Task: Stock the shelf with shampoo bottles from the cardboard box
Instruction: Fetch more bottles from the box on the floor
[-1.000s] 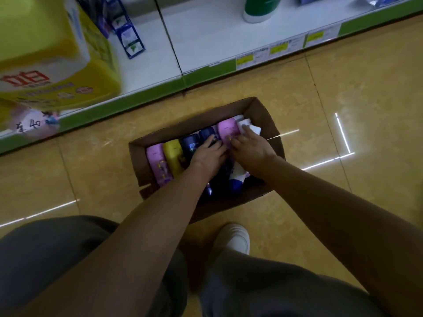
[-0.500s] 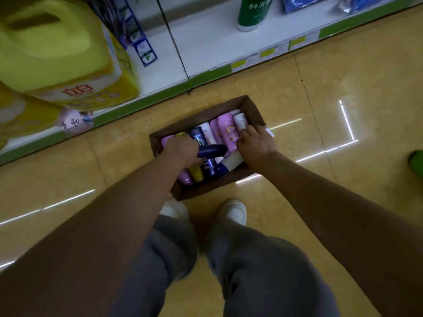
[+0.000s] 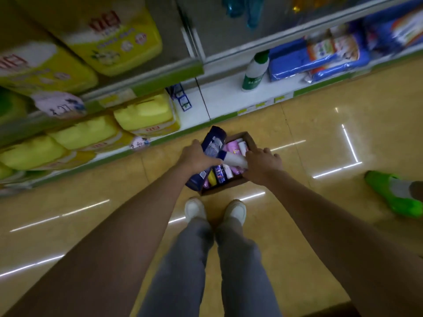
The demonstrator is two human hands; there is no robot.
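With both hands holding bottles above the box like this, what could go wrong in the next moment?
1. The left hand grips the big dark blue bottle at its middle, tilted over the cardboard box; it might slip and fall onto the bottles still inside.
2. The right hand holds the white bottle by one end only, so that hold looks weak.
3. The box lies just ahead of the white shoes, and someone's green shoe is nearby: a possible trip hazard.
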